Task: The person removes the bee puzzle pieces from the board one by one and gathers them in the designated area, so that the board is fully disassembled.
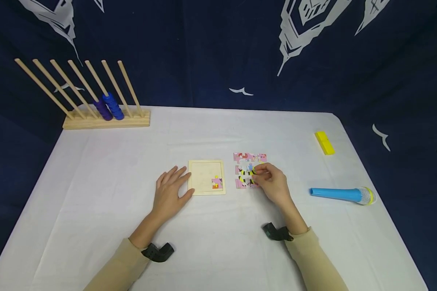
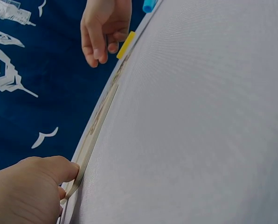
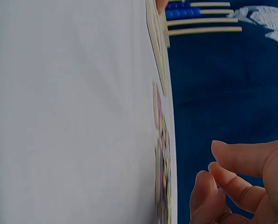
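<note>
My left hand [image 1: 170,194] lies with spread, straight fingers at the left edge of a square wooden puzzle tray [image 1: 204,193]. In the left wrist view the thumb touches the tray's near edge. One pink jigsaw piece [image 1: 217,184] sits in the tray's lower right corner. My right hand [image 1: 273,184] hovers over a group of loose pink jigsaw pieces [image 1: 241,169] to the tray's right, covering some of them in the head view. Thumb and fingertips of the right hand are bent loosely with a gap and nothing between them, as the right wrist view shows.
A wooden peg rack [image 1: 107,124] with purple and blue rings stands at the back left. On the right lie a yellow block [image 1: 325,143] and a blue toy microphone [image 1: 336,194]. The white tablecloth [image 1: 204,242] ends before a dark blue curtain [image 1: 211,52].
</note>
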`<action>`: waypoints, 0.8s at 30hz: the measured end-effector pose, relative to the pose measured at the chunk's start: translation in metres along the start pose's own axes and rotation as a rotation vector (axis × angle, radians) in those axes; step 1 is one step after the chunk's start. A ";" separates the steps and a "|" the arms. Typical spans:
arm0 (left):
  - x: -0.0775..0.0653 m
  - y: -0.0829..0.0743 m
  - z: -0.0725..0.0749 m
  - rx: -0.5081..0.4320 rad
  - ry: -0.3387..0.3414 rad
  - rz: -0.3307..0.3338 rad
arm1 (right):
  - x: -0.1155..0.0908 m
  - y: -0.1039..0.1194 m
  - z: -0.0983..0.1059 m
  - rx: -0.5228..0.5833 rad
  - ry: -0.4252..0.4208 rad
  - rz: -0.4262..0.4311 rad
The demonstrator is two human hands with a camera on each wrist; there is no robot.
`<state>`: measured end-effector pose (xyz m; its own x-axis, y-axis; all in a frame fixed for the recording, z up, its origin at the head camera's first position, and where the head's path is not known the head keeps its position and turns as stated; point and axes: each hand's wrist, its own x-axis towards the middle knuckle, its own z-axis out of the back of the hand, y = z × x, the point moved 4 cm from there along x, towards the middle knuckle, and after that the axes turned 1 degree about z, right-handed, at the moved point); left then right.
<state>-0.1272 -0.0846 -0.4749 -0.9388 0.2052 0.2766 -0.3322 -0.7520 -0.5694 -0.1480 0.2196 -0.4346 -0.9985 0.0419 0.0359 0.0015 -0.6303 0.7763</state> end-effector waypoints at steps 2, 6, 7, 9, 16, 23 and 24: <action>0.000 0.001 0.000 0.002 -0.002 0.000 | -0.001 0.008 -0.009 0.018 0.035 0.038; 0.000 0.001 -0.001 0.000 -0.003 0.001 | 0.000 0.025 -0.026 0.040 0.116 0.104; 0.000 0.000 -0.001 -0.001 0.001 0.005 | 0.000 0.030 -0.030 0.040 0.138 0.120; 0.000 0.000 -0.001 -0.004 0.005 0.007 | 0.001 0.039 -0.037 0.021 0.180 0.156; 0.000 0.000 -0.003 0.004 0.010 0.001 | 0.005 0.062 -0.057 -0.008 0.257 0.263; 0.000 0.000 -0.001 0.021 0.015 -0.002 | 0.004 0.063 -0.068 0.001 0.272 0.245; 0.000 0.001 -0.001 0.021 0.015 0.001 | 0.004 0.063 -0.069 -0.003 0.275 0.246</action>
<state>-0.1277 -0.0845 -0.4757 -0.9404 0.2139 0.2644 -0.3296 -0.7648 -0.5535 -0.1561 0.1265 -0.4296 -0.9459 -0.3206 0.0501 0.2432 -0.5982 0.7635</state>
